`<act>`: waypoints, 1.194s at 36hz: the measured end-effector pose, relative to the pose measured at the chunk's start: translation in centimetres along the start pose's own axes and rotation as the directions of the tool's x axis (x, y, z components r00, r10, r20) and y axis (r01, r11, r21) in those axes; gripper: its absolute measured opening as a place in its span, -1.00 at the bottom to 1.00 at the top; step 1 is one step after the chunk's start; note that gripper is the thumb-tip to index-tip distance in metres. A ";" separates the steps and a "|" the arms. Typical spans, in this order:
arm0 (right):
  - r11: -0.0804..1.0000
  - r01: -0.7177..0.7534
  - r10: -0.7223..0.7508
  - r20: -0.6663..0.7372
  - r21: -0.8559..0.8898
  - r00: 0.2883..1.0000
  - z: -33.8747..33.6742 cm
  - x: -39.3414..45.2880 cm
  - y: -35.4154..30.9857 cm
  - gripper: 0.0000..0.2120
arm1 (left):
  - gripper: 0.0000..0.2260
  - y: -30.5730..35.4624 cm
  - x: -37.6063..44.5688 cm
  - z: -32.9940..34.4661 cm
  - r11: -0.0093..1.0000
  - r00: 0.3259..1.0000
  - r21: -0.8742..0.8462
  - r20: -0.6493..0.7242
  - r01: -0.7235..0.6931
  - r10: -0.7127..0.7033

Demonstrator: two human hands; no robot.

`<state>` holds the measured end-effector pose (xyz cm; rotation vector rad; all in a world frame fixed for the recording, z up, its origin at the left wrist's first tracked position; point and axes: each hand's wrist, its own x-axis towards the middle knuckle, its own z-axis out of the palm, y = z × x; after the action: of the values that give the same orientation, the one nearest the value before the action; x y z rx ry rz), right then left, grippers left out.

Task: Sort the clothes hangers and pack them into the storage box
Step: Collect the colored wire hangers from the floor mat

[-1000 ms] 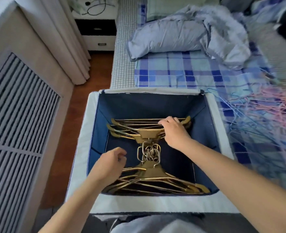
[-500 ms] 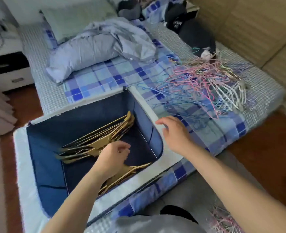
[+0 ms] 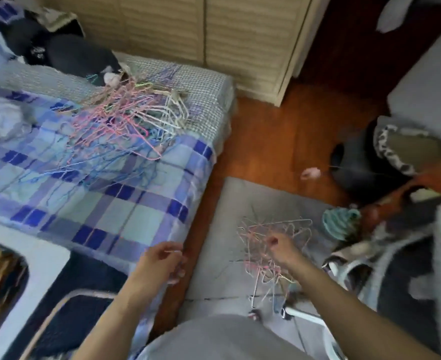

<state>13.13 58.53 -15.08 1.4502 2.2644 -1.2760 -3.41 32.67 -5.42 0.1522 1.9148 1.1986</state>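
I logged the right hand point(image 3: 279, 249) reaching into wire hangers point(image 3: 271, 258) on the grey mat point(image 3: 214, 229); its grasp was too blurred to tell. The left hand point(image 3: 163, 261) hung loosely curled, holding nothing. More hangers point(image 3: 120, 120) lay on the bed point(image 3: 136, 216).

blue plaid bedspread point(image 3: 105, 216); pink, blue, white hangers point(image 3: 120, 120); grey mat point(image 3: 227, 255).

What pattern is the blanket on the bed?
Blue and pale-blue checked blanket, clearest in the head view.

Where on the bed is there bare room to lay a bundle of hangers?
The checked bedspread is bare between the wire hanger pile and the storage box rim. Farther up it is crowded: hangers, then dark clothes.
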 end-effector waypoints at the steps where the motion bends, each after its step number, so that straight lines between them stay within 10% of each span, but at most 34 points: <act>1: 0.994 -0.111 0.110 -0.026 -0.009 0.994 -2.3 -0.2 3.3 -0.77 | -0.89 -0.4 0.6 2.1 0.999 0.998 -0.008 0.048 0.044 -0.044; 7: 0.922 -0.384 0.388 -0.187 0.057 0.903 -9.6 -1.7 12.7 -0.72 | -0.90 0.1 5.1 11.8 0.974 0.953 0.172 0.237 0.148 -0.187; 19: 0.893 -0.384 0.409 -0.064 0.235 0.910 -2.8 -0.6 13.9 -0.84 | -0.87 2.5 9.3 21.4 0.889 0.894 0.456 0.415 -0.043 -0.170; 32: 0.846 -0.502 0.512 0.014 -0.178 0.859 12.3 6.7 24.2 -0.69 | -0.89 -15.4 24.3 14.6 0.747 0.914 0.659 0.246 0.086 -0.323; 43: 0.849 -0.479 0.506 0.082 -0.222 0.859 22.3 20.9 34.7 -0.74 | -0.79 -29.9 38.8 22.3 0.737 0.898 0.662 0.233 0.135 -0.373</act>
<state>23.92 61.86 -59.93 1.6634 1.7045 -0.9300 -2.77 51.37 -55.86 0.4152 1.8619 0.2638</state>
